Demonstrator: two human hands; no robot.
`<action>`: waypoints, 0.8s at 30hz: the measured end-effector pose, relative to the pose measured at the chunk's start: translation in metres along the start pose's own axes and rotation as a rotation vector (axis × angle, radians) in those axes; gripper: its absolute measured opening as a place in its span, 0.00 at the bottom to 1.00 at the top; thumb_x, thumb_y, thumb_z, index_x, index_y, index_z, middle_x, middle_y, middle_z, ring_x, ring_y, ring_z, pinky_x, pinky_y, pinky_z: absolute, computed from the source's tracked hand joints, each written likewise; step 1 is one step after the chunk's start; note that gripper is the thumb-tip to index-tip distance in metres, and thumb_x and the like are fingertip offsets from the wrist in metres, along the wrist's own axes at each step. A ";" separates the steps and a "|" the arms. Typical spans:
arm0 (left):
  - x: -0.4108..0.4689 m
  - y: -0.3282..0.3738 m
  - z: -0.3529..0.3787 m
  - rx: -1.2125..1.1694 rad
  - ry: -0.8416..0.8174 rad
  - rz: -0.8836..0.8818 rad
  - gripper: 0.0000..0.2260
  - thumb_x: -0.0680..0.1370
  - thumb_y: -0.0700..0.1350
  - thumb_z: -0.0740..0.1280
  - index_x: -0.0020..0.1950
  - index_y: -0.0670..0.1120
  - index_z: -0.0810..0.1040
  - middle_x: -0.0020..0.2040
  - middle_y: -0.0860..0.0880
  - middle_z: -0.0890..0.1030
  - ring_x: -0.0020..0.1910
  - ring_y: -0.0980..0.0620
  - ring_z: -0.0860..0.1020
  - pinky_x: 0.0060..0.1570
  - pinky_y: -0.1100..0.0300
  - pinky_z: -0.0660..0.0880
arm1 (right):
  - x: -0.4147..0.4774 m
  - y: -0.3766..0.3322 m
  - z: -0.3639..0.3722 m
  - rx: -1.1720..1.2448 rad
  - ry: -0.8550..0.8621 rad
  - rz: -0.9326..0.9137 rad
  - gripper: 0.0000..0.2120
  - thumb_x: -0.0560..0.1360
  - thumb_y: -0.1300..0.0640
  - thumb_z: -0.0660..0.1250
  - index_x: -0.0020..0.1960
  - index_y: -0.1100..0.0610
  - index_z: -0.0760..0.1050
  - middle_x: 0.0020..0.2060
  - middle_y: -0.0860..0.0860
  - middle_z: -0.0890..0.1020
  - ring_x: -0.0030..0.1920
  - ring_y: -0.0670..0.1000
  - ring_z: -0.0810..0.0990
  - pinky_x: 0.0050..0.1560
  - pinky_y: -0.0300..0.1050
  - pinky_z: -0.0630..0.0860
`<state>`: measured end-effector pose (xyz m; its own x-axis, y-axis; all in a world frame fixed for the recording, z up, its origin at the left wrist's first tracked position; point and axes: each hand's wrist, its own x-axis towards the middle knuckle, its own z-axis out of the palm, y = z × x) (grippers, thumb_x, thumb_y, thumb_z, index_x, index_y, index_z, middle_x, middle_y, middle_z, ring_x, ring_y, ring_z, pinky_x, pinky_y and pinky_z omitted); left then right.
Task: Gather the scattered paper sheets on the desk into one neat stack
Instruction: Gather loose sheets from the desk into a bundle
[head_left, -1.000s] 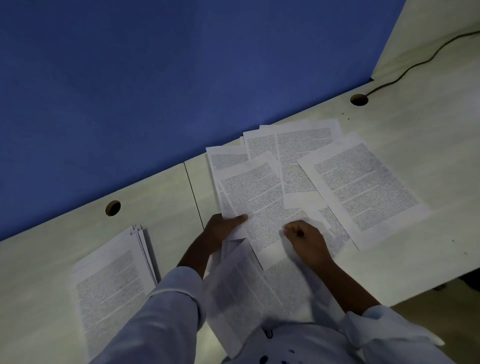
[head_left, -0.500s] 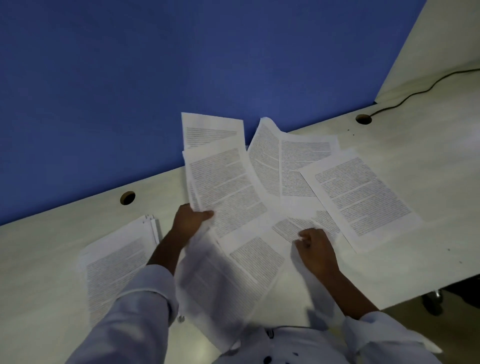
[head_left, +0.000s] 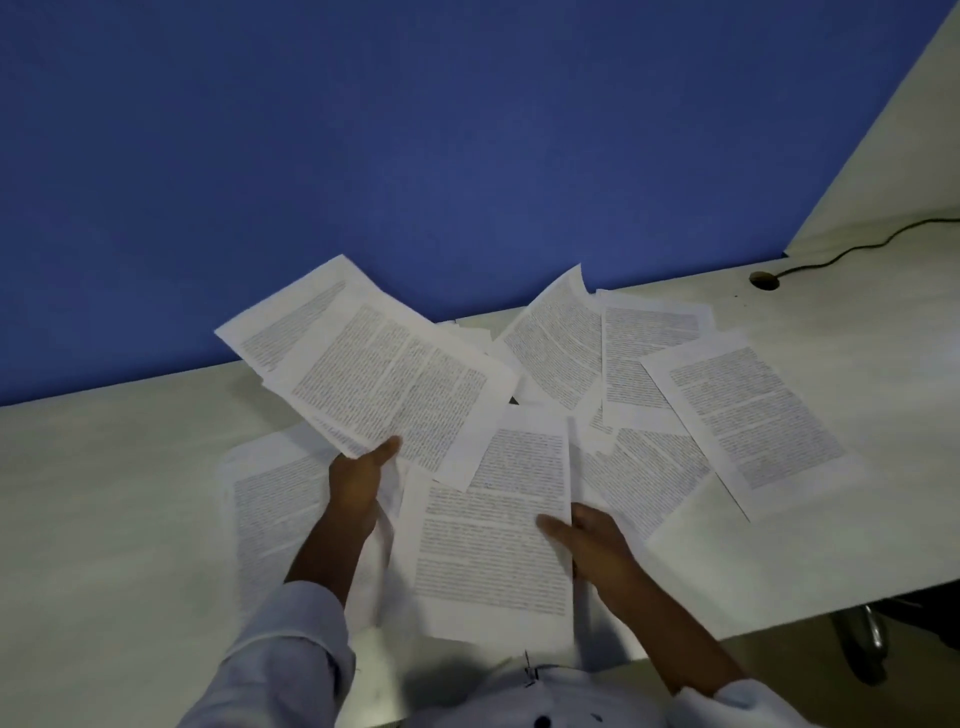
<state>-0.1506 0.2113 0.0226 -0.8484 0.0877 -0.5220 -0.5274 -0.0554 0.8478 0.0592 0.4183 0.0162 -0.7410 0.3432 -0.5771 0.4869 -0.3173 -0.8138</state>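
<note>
My left hand (head_left: 358, 483) grips a small bundle of printed sheets (head_left: 374, 374), lifted off the desk and tilted to the left above a paper stack (head_left: 275, 514) lying on the desk's left part. My right hand (head_left: 587, 540) grips the right edge of a printed sheet (head_left: 488, 551) in front of me, thumb on top. Several more printed sheets lie overlapped to the right: a curled one (head_left: 556, 348), one behind it (head_left: 644, 358), a large one (head_left: 748, 415) and one partly under the others (head_left: 644, 478).
The pale desk (head_left: 104, 493) runs against a blue partition (head_left: 415, 156). A cable hole (head_left: 763, 279) with a black cable (head_left: 857, 249) sits at the far right. Below the desk's front edge at lower right a chair base (head_left: 867, 639) shows.
My left hand has swung its bundle of sheets leftward and flatter, over the left stack. My right hand has shifted onto the edge of the near sheet and taken hold of it.
</note>
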 end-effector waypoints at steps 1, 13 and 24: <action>-0.002 -0.005 -0.006 -0.011 0.003 -0.016 0.22 0.70 0.38 0.76 0.63 0.43 0.79 0.57 0.47 0.83 0.56 0.47 0.81 0.63 0.50 0.74 | -0.002 0.004 0.002 -0.035 0.038 -0.045 0.08 0.76 0.61 0.70 0.54 0.56 0.81 0.50 0.51 0.85 0.46 0.44 0.84 0.45 0.34 0.79; -0.007 -0.029 -0.113 0.247 -0.263 -0.260 0.17 0.70 0.35 0.75 0.58 0.38 0.81 0.54 0.39 0.84 0.54 0.40 0.81 0.58 0.49 0.77 | -0.013 0.000 -0.040 -0.249 0.584 -0.339 0.11 0.78 0.60 0.66 0.39 0.64 0.74 0.30 0.58 0.77 0.31 0.53 0.75 0.28 0.39 0.72; -0.003 -0.028 -0.134 0.432 -0.363 -0.299 0.14 0.73 0.33 0.72 0.58 0.37 0.81 0.55 0.39 0.83 0.55 0.40 0.81 0.54 0.53 0.78 | 0.025 0.005 0.052 -0.341 0.524 -0.336 0.07 0.79 0.61 0.64 0.51 0.64 0.77 0.43 0.57 0.81 0.44 0.55 0.80 0.44 0.40 0.75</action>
<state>-0.1397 0.0792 -0.0122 -0.5583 0.3726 -0.7413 -0.6086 0.4233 0.6711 0.0188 0.3797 0.0015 -0.5982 0.7813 -0.1784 0.4520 0.1451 -0.8801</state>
